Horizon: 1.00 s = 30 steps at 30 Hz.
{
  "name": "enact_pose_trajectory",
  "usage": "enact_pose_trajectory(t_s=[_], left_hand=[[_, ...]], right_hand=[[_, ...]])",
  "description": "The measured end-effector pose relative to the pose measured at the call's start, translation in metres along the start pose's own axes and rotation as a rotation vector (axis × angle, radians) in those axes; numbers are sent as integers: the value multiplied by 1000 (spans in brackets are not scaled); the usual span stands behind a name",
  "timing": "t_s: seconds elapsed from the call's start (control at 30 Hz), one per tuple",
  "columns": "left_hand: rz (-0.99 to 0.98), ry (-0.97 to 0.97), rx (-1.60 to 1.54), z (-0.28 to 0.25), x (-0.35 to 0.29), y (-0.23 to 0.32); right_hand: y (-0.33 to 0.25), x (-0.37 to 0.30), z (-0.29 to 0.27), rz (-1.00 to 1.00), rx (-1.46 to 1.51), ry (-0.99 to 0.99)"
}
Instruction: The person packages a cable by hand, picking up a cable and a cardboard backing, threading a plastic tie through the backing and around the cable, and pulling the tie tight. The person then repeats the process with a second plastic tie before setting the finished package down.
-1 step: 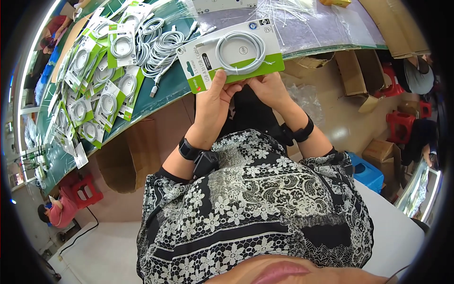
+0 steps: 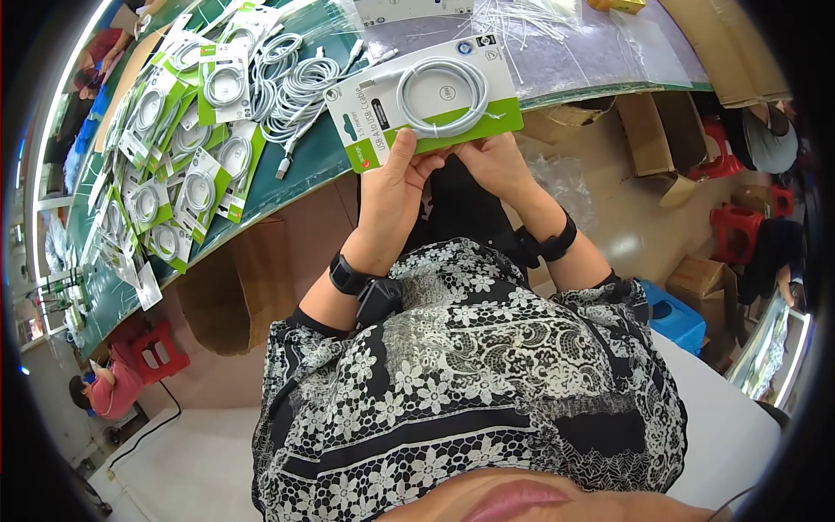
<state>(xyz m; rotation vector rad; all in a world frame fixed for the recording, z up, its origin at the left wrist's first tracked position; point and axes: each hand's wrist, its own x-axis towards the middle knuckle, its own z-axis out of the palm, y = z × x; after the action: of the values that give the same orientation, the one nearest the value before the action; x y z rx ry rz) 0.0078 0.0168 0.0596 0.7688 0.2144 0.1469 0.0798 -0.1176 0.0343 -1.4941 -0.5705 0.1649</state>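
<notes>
In front of me is a white and green cardboard packaging card (image 2: 500, 122). A white coiled USB cable (image 2: 481, 90) is fastened to its face, with a white tie end sticking out at the right of the coil. My left hand (image 2: 393, 181) grips the card's lower edge, thumb on the front and the other fingers behind. At the same edge, my right hand (image 2: 497, 167) has its fingers closed and partly hidden behind the card; what they pinch does not show. Loose white coiled cables (image 2: 304, 91) lie on the bench just beyond the card's left side.
Several finished cable cards (image 2: 198, 190) are heaped on the green bench (image 2: 261, 196) at the left. Thin white cable ties (image 2: 522, 26) lie scattered at the back. Cardboard boxes (image 2: 645, 130) and red stools (image 2: 735, 233) stand on the right; other people sit farther off.
</notes>
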Motion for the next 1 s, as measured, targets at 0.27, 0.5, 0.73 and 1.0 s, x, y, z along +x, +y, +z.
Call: enact_pose_trajectory(t_s=[0.27, 0.5, 0.73, 1.0], left_hand=[[190, 47, 126, 2, 8, 1], [91, 48, 135, -12, 16, -4], [108, 40, 222, -11, 19, 10], [257, -78, 696, -5, 25, 29]], right_hand=[[-16, 1, 5, 120, 4, -87], [-8, -1, 1, 161, -141, -210], [33, -5, -4, 150, 141, -52], [-7, 18, -56, -12, -125, 192]])
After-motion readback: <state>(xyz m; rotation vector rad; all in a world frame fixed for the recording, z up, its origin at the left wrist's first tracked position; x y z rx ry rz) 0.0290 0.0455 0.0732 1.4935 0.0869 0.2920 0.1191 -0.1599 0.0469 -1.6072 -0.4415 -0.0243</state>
